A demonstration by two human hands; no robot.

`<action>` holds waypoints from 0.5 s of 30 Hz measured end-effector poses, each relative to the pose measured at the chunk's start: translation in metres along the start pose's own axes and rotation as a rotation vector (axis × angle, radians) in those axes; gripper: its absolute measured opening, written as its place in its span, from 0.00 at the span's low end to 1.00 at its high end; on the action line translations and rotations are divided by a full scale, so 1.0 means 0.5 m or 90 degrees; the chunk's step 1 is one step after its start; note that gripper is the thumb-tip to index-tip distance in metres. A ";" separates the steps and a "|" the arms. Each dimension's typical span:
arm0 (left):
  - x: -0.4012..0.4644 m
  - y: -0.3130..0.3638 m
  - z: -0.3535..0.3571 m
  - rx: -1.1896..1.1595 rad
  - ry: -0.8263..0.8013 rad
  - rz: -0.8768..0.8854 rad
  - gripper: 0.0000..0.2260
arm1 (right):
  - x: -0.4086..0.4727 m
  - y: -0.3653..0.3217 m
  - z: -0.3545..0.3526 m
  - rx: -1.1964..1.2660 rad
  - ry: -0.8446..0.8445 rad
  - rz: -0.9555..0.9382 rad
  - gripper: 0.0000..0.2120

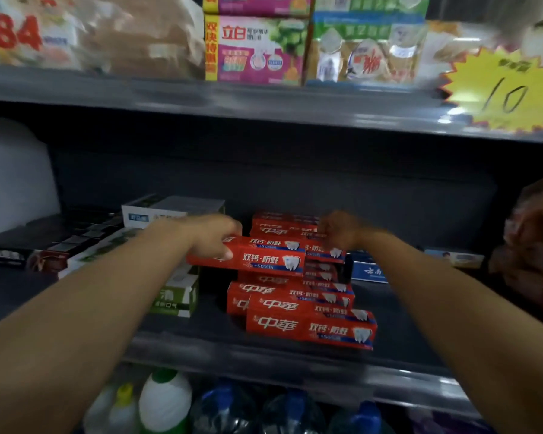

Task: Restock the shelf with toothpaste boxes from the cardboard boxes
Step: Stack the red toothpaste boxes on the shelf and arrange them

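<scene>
Nearest, at six o'clock below the shelf edge, stand plastic bottles (165, 399), one white with a green cap. Above them the dark shelf (279, 355) carries a stepped stack of red toothpaste boxes (311, 327), the front one lying slightly askew with its right end toward four o'clock. To the stack's nine o'clock sit green-and-white boxes (176, 296), and farther left black boxes (44, 242).

Mid-depth, the left hand (213, 236) grips one red toothpaste box (248, 256) by its left end, thumb on the front face and fingers curled over the top, holding it above the stack. The right hand (339, 231) is blurred; its fingers look curled at the right end of the higher red boxes, but whether it pinches one I cannot tell.

To place this well, I judge the held box should be kept level, lined up with the row beneath, and lowered with its printed face forward, the right hand steadying the pile so nothing slides off.

Farthest, at twelve o'clock, the upper shelf holds pink soap packs (257, 48); a yellow price star (502, 89) hangs at two o'clock.
</scene>
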State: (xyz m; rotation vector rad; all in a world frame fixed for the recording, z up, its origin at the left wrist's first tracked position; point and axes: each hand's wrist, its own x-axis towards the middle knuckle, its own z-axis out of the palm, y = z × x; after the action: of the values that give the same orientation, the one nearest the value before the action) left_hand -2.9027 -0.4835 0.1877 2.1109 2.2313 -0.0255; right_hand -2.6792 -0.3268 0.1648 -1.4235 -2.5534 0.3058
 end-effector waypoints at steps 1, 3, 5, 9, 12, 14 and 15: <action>0.012 0.000 0.003 0.002 0.000 -0.001 0.22 | 0.017 0.008 0.007 0.002 0.003 0.001 0.12; 0.034 -0.001 0.008 0.005 0.001 -0.002 0.24 | 0.048 0.022 0.019 -0.003 0.007 0.009 0.13; 0.056 -0.003 0.010 -0.001 0.002 0.004 0.22 | 0.075 0.033 0.030 -0.012 0.012 0.012 0.14; 0.091 -0.012 0.016 -0.019 -0.003 0.010 0.19 | 0.119 0.049 0.050 -0.019 0.036 0.011 0.13; 0.108 -0.021 0.022 -0.022 -0.007 0.005 0.19 | 0.148 0.052 0.061 -0.016 0.074 0.005 0.08; 0.117 -0.027 0.028 -0.029 -0.004 0.004 0.18 | 0.164 0.054 0.065 -0.039 0.098 -0.002 0.06; 0.122 -0.030 0.031 -0.032 -0.002 0.005 0.18 | 0.167 0.052 0.066 -0.061 0.106 -0.001 0.07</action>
State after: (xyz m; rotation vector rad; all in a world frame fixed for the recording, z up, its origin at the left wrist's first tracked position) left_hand -2.9203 -0.4246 0.1679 2.0937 2.1974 0.0268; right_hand -2.7101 -0.2449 0.1322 -1.4156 -2.4631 0.0628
